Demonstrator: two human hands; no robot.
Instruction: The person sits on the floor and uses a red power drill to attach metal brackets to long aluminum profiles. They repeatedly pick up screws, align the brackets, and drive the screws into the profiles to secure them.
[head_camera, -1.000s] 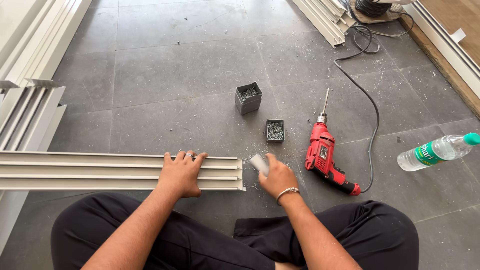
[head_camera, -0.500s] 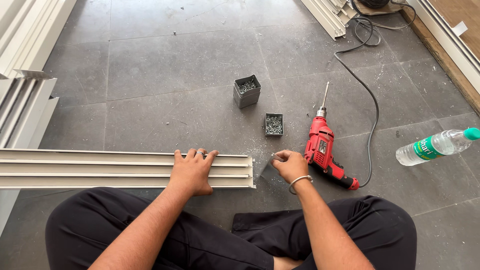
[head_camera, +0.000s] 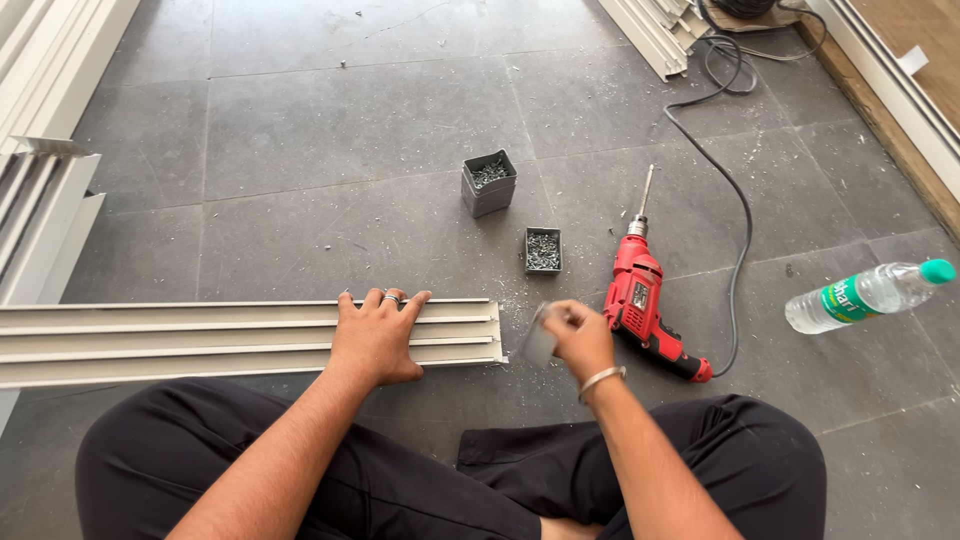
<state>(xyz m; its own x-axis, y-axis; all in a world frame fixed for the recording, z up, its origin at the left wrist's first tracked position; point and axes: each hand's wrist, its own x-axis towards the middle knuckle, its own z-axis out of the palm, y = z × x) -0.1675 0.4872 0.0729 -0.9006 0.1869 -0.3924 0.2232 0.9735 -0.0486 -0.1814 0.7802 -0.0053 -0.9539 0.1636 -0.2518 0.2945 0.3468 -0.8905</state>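
The left hand (head_camera: 375, 340) lies flat, fingers spread, on the end of the long white grooved profile (head_camera: 200, 335) on the grey floor (head_camera: 330, 140), while the right hand (head_camera: 580, 338) pinches a small pale piece (head_camera: 540, 342) (blurred) just beside the red drill (head_camera: 650, 310).

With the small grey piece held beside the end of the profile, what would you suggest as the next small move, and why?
Probably bring the right hand leftward so the small grey piece meets the open end of the white profile. The left hand lies flat on the profile, and the piece sits just off its end.
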